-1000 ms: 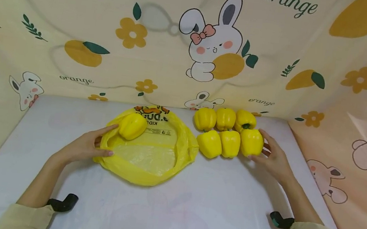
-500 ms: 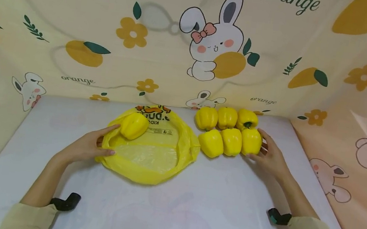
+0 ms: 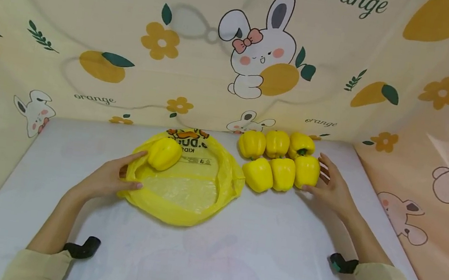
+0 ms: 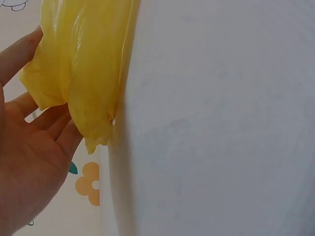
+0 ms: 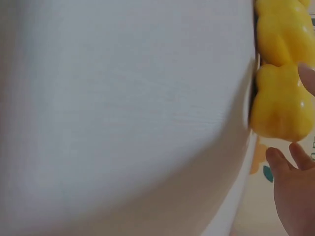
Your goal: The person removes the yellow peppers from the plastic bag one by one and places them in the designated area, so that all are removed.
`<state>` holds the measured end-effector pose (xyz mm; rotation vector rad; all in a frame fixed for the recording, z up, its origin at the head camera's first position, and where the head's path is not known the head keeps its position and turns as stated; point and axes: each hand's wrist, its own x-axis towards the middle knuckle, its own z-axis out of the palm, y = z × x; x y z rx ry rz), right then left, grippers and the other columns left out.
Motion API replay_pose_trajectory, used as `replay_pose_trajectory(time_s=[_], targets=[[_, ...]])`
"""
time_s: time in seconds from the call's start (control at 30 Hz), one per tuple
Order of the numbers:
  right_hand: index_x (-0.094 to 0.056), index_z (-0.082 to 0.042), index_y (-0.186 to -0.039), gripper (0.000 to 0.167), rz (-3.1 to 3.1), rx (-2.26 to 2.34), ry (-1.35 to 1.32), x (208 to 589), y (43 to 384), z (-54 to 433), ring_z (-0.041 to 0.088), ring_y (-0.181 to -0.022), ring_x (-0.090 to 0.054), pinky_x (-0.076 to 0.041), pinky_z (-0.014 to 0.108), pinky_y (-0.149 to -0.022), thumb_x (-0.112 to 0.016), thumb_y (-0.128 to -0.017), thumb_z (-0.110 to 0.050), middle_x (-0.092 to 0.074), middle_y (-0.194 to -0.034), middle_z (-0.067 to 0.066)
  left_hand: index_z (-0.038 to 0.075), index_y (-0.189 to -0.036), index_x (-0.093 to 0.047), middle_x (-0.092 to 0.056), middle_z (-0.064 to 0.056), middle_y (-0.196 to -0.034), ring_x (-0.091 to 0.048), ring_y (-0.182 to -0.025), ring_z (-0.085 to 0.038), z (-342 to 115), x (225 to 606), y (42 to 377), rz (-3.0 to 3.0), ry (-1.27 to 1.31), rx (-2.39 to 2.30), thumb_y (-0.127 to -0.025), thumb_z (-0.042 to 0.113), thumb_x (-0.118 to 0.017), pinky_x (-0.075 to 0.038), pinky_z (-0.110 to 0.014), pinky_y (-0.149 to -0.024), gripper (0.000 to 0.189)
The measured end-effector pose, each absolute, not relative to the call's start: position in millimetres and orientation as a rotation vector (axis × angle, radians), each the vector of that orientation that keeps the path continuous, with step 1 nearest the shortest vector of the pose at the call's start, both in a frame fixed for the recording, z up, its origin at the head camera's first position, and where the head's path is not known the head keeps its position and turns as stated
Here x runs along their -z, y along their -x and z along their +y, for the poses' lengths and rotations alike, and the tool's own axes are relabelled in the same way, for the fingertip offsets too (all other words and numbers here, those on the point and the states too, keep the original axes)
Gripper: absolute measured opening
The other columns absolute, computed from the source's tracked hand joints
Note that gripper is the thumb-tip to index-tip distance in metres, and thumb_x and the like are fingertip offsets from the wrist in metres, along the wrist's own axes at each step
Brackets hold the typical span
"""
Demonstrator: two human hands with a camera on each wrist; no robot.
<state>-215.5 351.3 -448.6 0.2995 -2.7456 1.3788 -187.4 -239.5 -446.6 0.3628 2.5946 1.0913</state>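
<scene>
A yellow plastic bag (image 3: 178, 212) lies with its mouth spread wide on the left half of the table. One yellow bell pepper (image 3: 165, 154) sits at its back left. My left hand (image 3: 106, 179) rests against the bag's left side, thumb and fingers spread apart at the rim; in the left wrist view, bag plastic (image 4: 88, 64) covers some fingers. My right hand (image 3: 335, 190) is beside the end bell pepper (image 3: 307, 172) of the front row, thumb tip at its front. In the right wrist view, the fingers (image 5: 279, 160) stand just off that pepper.
Two rows of yellow bell peppers, with a front-row pepper (image 3: 258, 175) close to the bag's right edge, stand at the back right. A printed cloth wall (image 3: 201, 61) rises behind the white table (image 3: 207, 270). Black wrist cameras (image 3: 82, 247) are on both forearms.
The end pepper has shifted slightly left against its neighbour. My right hand's fingers have loosened and come away from its side. My left hand stays at the bag.
</scene>
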Motion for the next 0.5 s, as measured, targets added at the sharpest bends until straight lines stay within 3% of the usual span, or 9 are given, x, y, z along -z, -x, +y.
replay_pose_trajectory(time_s=[0.5], targets=[[-0.033, -0.006, -0.154, 0.09, -2.568, -1.296, -0.374, 412, 216, 321, 0.044, -0.139, -0.035, -0.03, 0.057, -0.113, -0.08, -0.078, 0.006, -0.034, -0.153, 0.021, 0.019, -0.159, -0.027, -0.03, -0.026, -0.157, -0.036, -0.138, -0.046, -239, 443, 185, 2.575, -0.387, -1.099, -0.088, 0.035, -0.076, -0.031, -0.063, -0.111, 0.088]])
